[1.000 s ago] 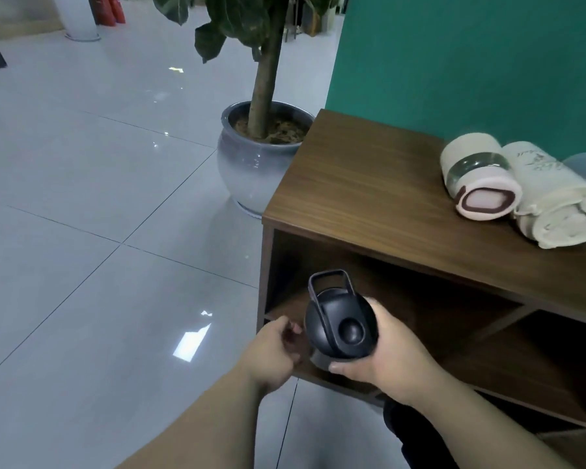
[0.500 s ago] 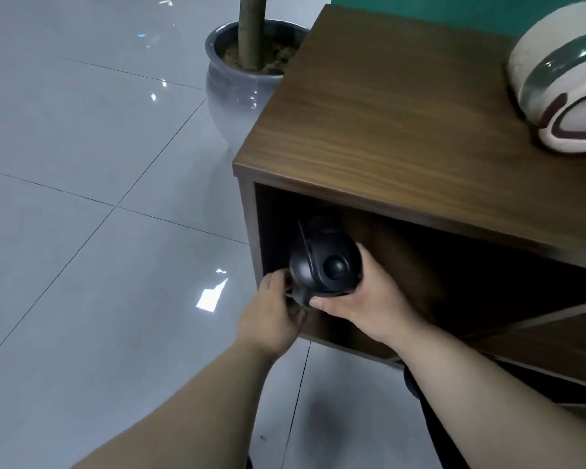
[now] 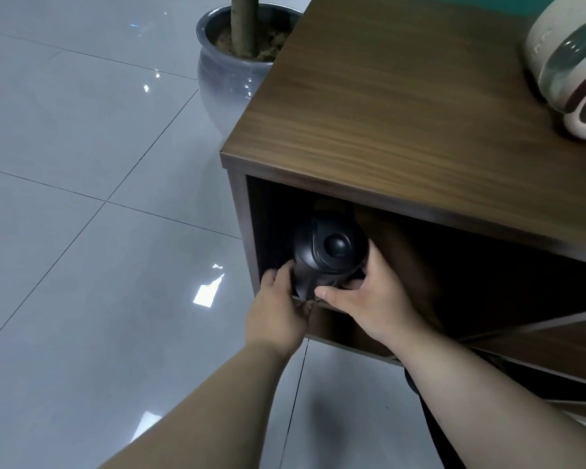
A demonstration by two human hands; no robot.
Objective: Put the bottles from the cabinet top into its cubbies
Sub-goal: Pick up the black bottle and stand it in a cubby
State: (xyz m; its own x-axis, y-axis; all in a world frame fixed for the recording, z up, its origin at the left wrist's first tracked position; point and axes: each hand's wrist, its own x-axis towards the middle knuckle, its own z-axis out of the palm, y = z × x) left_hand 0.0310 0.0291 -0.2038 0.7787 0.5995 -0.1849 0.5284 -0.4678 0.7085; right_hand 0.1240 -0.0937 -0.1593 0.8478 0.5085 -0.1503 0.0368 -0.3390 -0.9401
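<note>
Because the leftmost cubby [image 3: 420,265] of the brown wooden cabinet [image 3: 403,106] is low, left hand [image 3: 278,313] and right hand [image 3: 369,299] both clasp the black round-lidded bottle [image 3: 329,255], steadying it upright at the opening.

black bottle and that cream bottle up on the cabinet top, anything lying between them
In the head view, only bare wood of the cabinet top and its front edge separate the black bottle from the cream bottle.
</note>
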